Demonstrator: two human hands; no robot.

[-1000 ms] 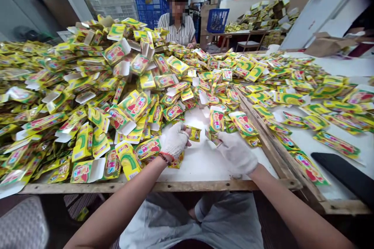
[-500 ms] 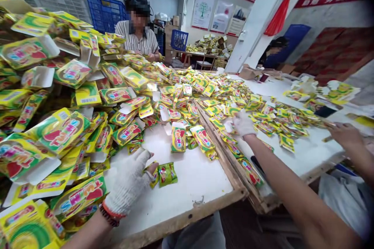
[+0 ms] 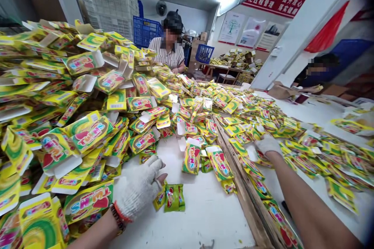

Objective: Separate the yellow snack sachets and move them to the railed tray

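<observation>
My left hand (image 3: 140, 188), in a white knit glove, rests on the white table (image 3: 204, 218) and pinches small green sachets (image 3: 173, 198) between thumb and fingers. My right arm stretches out to the neighbouring table. There my gloved right hand (image 3: 267, 144) lies on a spread of flat yellow packets (image 3: 292, 136), its fingers turned down and hidden among them. Two upright yellow packets (image 3: 191, 157) stand on the table just beyond my left hand.
A tall heap of yellow folded cartons (image 3: 73, 124) fills the left side. A wooden rail (image 3: 233, 163) divides the two tables. One person (image 3: 169, 52) sits at the far end, another (image 3: 317, 70) at the right. Blue crates (image 3: 144, 31) stand behind.
My right hand left the near table and reached out to the packets on the right table. My left hand dropped toward me, keeping the sachets. The view swung right and up.
</observation>
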